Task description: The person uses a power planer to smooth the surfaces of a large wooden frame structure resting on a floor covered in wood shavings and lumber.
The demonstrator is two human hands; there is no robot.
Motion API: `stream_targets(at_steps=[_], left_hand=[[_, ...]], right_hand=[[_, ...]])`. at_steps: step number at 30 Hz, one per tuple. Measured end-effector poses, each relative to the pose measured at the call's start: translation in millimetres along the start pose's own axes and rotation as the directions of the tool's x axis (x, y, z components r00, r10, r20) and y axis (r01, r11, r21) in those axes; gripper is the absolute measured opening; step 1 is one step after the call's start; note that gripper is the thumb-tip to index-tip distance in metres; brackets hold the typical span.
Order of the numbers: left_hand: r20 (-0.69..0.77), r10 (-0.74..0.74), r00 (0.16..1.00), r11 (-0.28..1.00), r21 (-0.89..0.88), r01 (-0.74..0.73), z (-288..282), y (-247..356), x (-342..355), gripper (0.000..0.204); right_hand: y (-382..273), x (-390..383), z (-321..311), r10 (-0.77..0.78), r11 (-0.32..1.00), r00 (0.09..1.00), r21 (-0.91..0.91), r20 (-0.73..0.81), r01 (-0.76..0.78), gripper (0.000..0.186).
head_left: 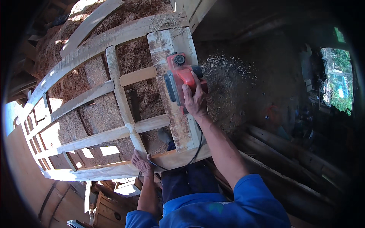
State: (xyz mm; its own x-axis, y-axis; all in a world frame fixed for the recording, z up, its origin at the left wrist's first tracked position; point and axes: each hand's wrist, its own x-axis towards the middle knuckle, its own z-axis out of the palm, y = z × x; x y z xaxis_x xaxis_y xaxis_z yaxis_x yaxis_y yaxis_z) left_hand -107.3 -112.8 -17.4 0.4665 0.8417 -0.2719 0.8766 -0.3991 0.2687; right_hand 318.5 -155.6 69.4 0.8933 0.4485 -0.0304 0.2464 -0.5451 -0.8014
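My right hand [195, 99] is wrapped round the handle of a red and black electric planer [186, 74]. The planer sits on a wide board [178, 127] with patchy, worn paint, at the right end of a wooden frame. Pale shavings [230, 64] spray off to the planer's right. A dark power cord [198, 146] hangs from the tool and loops back to my left hand [142, 162]. That hand is closed on the cord, at the near rail [182, 159] of the frame; part of its grip is hidden.
Slatted crosspieces [119, 91] of the frame stretch away to the left. Reddish-brown shavings [140, 57] heap under and behind it. A loose plank [91, 26] leans at the far left. Long timbers [289, 152] lie at the right, below a bright window [338, 79].
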Motion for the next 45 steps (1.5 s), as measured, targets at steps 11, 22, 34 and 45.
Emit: stream_targets(at_steps=[11, 22, 34, 45], left_hand=[[-0.063, 0.057, 0.996, 0.998, 0.029, -0.055, 7.3, -3.5, 1.8, 0.098], [-0.085, 0.061, 0.994, 0.996, 0.067, -0.056, 9.8, -2.7, 2.6, 0.095], [-0.043, 0.063, 0.997, 0.996, 0.069, -0.060, 9.2, 2.3, 3.1, 0.095], [-0.086, 0.073, 0.994, 0.996, 0.052, -0.069, 9.0, 2.4, 3.3, 0.094]], right_hand=[[-7.4, 70.3, -4.9, 0.062, 0.994, 0.997, 0.082, 0.048, -0.066, 0.075], [67.9, -300.1, -120.9, 0.237, 0.963, 0.970, 0.118, 0.061, -0.243, 0.074], [53.8, -176.7, -97.8, 0.102, 0.995, 0.995, 0.017, -0.002, -0.102, 0.071], [32.4, 73.0, -24.6, -0.060, 0.995, 0.988, -0.086, -0.143, 0.048, 0.070]])
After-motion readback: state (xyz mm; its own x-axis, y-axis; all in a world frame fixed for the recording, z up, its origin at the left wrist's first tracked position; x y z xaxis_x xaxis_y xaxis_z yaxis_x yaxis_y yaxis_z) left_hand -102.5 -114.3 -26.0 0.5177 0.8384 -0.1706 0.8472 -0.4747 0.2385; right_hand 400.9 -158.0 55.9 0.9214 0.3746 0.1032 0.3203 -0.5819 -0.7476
